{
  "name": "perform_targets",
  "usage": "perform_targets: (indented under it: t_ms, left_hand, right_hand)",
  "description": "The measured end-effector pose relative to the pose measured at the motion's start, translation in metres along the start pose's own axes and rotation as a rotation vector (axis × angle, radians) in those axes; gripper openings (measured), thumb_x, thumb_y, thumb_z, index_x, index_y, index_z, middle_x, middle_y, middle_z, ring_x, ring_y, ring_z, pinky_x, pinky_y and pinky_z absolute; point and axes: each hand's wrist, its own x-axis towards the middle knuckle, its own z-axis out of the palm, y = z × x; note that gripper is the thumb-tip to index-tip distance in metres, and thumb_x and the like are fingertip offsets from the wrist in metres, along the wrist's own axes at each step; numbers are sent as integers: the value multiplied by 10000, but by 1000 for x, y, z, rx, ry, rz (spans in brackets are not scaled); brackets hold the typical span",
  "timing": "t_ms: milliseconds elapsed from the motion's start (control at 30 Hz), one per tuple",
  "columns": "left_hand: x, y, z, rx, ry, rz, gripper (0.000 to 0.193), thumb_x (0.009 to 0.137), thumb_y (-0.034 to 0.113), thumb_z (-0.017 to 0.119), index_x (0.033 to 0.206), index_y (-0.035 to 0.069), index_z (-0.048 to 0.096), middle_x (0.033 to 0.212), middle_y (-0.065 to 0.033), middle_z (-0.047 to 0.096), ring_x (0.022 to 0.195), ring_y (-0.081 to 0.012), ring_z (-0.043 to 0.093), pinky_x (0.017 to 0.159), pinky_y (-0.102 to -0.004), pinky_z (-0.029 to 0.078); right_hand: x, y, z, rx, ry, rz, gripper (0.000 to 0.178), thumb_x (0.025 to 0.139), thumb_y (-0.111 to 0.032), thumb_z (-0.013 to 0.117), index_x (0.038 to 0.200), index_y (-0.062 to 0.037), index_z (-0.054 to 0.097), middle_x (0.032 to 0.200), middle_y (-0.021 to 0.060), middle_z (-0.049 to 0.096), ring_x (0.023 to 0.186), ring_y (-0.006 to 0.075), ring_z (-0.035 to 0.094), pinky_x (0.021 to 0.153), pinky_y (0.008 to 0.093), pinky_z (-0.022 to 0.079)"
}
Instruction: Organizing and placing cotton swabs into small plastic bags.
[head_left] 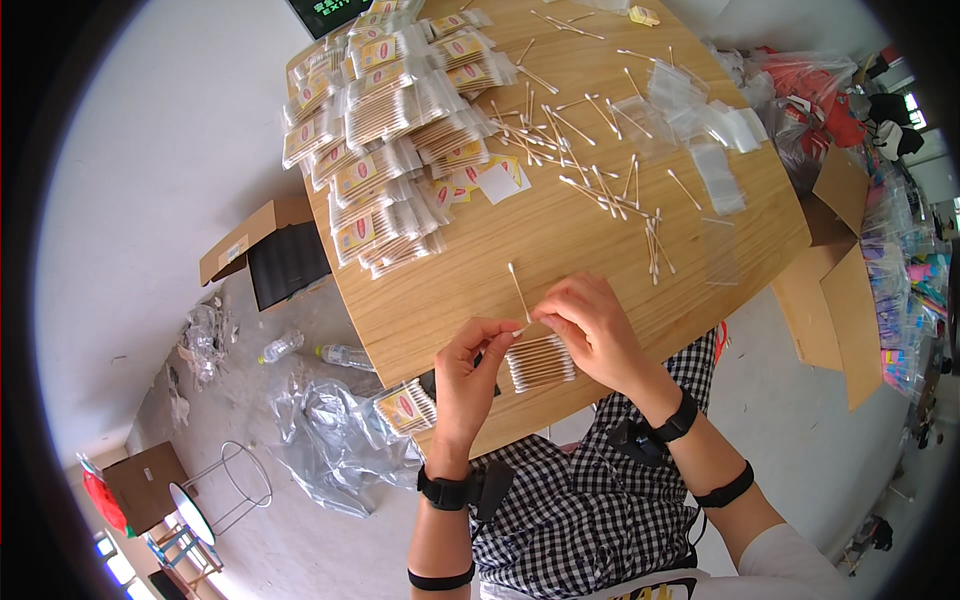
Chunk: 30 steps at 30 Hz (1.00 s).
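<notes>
Near the table's front edge, a flat row of cotton swabs lies side by side. My left hand is at the row's left, thumb and forefinger pinched on a swab whose white tip shows. From the other side my right hand reaches over the row's far right corner, fingertips closed on what looks like the same swab. Its stick is mostly hidden by the fingers. Just beyond both hands lies a single loose cotton swab. By my left wrist a filled packet of swabs rests at the table edge.
Many filled swab packets are heaped at the table's far left, beside yellow and white cards. Loose swabs scatter across the middle. Clear plastic bags lie at the right. Cardboard boxes and a plastic sheet are below.
</notes>
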Motion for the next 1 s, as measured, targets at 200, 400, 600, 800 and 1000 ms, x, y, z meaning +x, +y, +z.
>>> perform_targets:
  t_ms: [200,400,600,800,1000]
  left_hand:
    - [1,-2,0,47,-35,18,130,982,24,574,1045,-47,663,946,-33,672,916,-86,619,830,-217,482]
    - [0,0,4,149,-11,105,122,961,19,595,1045,-30,668,948,-36,679,884,-85,611,802,-221,479]
    - [-2,-3,1,376,211,231,135,922,-8,608,1045,-13,664,948,-100,663,823,-175,633,746,-288,503]
    - [-7,-13,-1,403,270,226,184,926,-43,563,1085,-15,650,1002,-129,673,893,-237,643,797,-321,509]
    - [-12,-8,1,575,123,376,322,891,-107,497,1155,6,644,1085,-125,688,1035,-293,605,891,-373,492]
  right_hand:
    - [-5,-3,-4,73,-1,32,102,843,-9,673,899,-81,626,825,40,605,800,248,568,762,366,425]
    - [-12,-1,-4,85,-10,92,96,841,-18,679,898,-77,629,810,44,606,775,251,572,736,370,425]
    - [-15,0,7,-51,-15,16,106,807,-19,713,880,-68,653,840,58,613,828,252,574,763,369,439]
    - [-15,0,18,-85,5,29,132,773,-16,710,881,-78,665,873,22,594,854,226,580,788,366,436]
    - [-6,9,12,-196,-18,-6,237,745,29,694,944,-99,693,915,26,583,890,227,577,801,359,442]
